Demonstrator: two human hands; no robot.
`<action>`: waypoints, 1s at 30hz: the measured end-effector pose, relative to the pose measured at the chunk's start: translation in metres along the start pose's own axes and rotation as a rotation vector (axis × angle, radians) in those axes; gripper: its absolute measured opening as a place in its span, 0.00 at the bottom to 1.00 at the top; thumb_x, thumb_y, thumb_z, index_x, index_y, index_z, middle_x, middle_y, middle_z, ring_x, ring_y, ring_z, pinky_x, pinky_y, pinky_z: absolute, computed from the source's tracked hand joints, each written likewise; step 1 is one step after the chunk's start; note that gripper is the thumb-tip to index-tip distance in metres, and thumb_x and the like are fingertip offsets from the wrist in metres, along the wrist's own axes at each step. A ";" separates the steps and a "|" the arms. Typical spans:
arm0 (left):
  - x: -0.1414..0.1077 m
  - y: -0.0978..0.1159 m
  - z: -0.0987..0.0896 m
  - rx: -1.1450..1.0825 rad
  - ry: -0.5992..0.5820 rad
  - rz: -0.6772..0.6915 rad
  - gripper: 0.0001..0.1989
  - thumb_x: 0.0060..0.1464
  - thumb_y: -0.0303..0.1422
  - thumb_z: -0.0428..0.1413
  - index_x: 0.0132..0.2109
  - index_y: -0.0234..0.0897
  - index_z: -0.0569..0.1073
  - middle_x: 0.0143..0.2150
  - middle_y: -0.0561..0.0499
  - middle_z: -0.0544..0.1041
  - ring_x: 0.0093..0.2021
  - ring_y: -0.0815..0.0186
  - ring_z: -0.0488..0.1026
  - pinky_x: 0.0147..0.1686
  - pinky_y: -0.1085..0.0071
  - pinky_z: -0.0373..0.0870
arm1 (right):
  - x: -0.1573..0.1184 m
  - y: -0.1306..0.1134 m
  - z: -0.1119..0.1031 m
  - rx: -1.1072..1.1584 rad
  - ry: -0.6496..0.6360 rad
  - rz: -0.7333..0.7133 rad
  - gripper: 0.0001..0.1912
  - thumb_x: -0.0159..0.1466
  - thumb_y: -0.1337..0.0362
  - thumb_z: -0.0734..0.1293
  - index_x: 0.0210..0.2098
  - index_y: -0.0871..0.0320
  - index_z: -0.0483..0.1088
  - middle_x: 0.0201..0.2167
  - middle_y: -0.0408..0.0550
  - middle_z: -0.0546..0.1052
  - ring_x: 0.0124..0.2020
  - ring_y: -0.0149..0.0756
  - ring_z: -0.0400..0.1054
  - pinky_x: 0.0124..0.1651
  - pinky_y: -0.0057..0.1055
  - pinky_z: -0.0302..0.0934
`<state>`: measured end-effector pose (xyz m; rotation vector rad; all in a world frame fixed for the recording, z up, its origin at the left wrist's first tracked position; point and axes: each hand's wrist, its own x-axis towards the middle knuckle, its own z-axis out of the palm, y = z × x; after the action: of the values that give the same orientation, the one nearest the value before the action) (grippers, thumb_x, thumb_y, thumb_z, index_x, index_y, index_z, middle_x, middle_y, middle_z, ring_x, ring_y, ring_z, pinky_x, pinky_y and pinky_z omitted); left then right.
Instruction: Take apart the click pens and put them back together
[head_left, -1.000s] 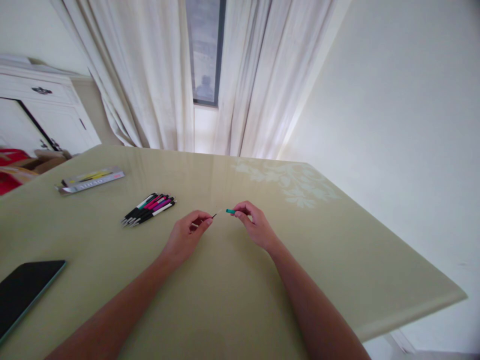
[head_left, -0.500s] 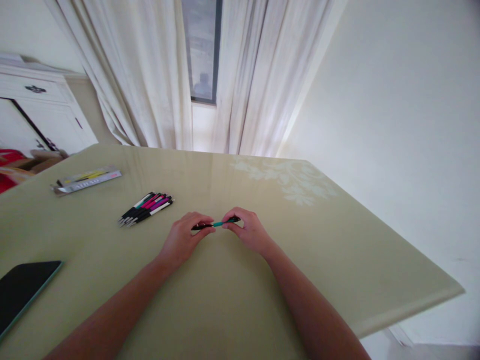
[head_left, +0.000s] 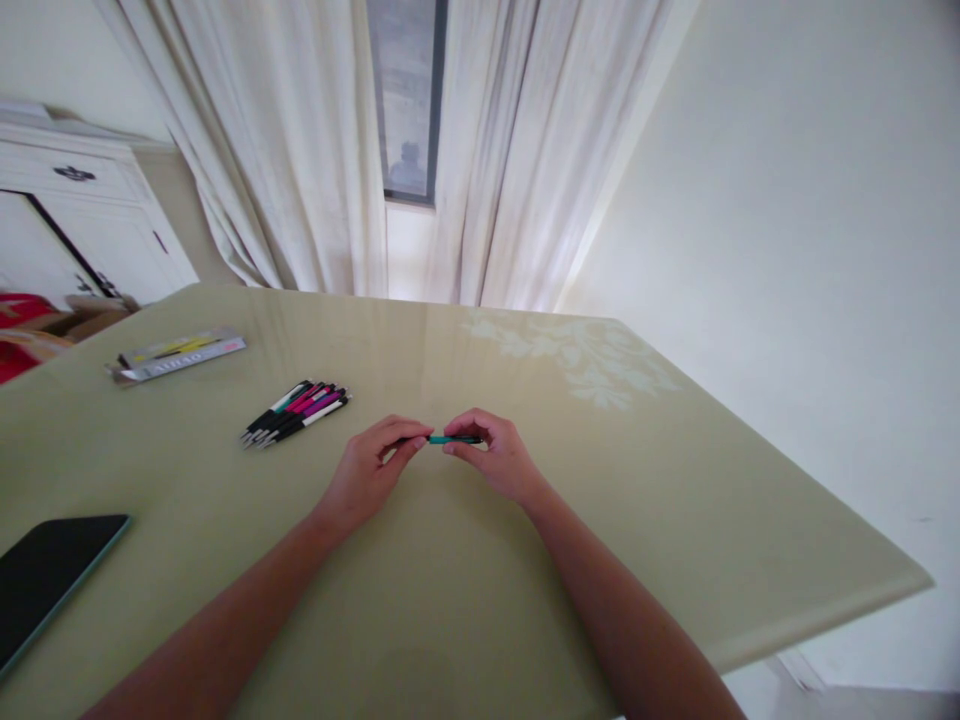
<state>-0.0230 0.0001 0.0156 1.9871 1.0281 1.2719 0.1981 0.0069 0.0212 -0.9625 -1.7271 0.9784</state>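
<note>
Between my two hands a teal and black pen (head_left: 438, 440) lies nearly level above the table. The thumb and fingers of my left hand (head_left: 373, 465) pinch its left part, which they mostly cover. At the other end, my right hand (head_left: 491, 455) grips the black part between thumb and fingertips. A short teal stretch shows in the gap between the hands. To the left of my left hand lies a bunch of pens (head_left: 296, 412) with black, white, pink, purple and teal barrels, side by side on the table.
A clear-topped box (head_left: 180, 357) with something yellow inside lies at the far left of the pale green table (head_left: 465, 600). A dark flat tablet-like device (head_left: 56, 570) rests at the near left. Curtains (head_left: 300, 150) hang beyond the far edge, and a wall (head_left: 810, 250) stands on the right.
The pen has turned from a slight slant to nearly level. My left fingers have closed further over its left part, hiding most of the black section seen before.
</note>
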 end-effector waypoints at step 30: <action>-0.002 0.003 -0.001 0.000 -0.038 -0.142 0.10 0.56 0.41 0.63 0.41 0.42 0.82 0.38 0.50 0.84 0.38 0.61 0.80 0.44 0.65 0.77 | -0.002 -0.007 0.005 0.013 -0.046 0.152 0.16 0.69 0.50 0.66 0.39 0.57 0.75 0.22 0.41 0.74 0.20 0.28 0.65 0.26 0.24 0.61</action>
<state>-0.0232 -0.0032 0.0178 1.8947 1.1289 1.1542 0.1923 0.0017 0.0258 -1.0833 -1.7026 1.1155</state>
